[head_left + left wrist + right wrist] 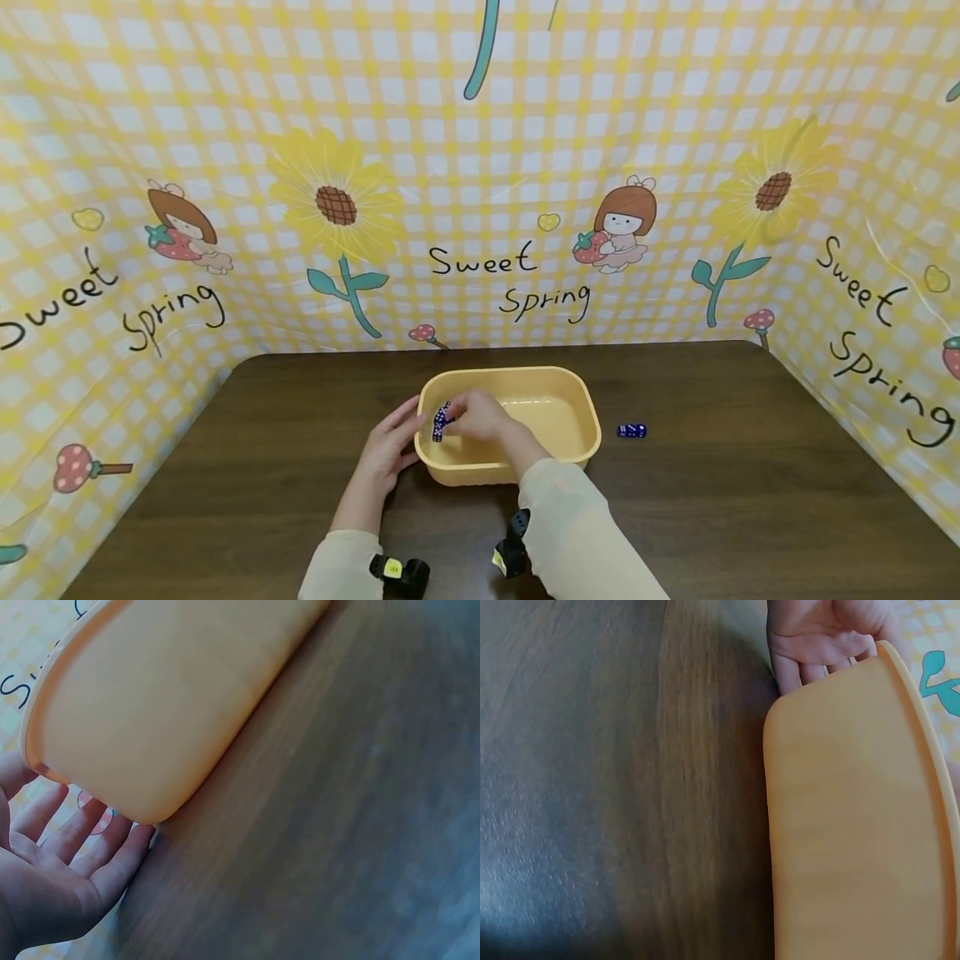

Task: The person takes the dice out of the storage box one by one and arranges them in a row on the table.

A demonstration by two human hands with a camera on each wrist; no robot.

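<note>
A yellow plastic basin (542, 473) sits on the table, its left end beside my left hand (386, 450). That hand rests against the outside of the end wall, fingers loosely extended along it and thumb at the rim, as the left wrist view shows. My right hand (480, 417) reaches over the near rim into the basin. Its thumb and fingertips pinch at several small blue dice (438, 425) with white dots, lined up against the inner left wall. The fingers partly cover these dice. In the right wrist view the basin's wall (847, 802) hides the right hand.
A short row of blue dice (632, 430) lies on the dark wooden table (712, 492), right of the basin. A yellow checked cloth (480, 167) with printed flowers and lettering hangs behind and at both sides. Each wrist wears a black camera (405, 575).
</note>
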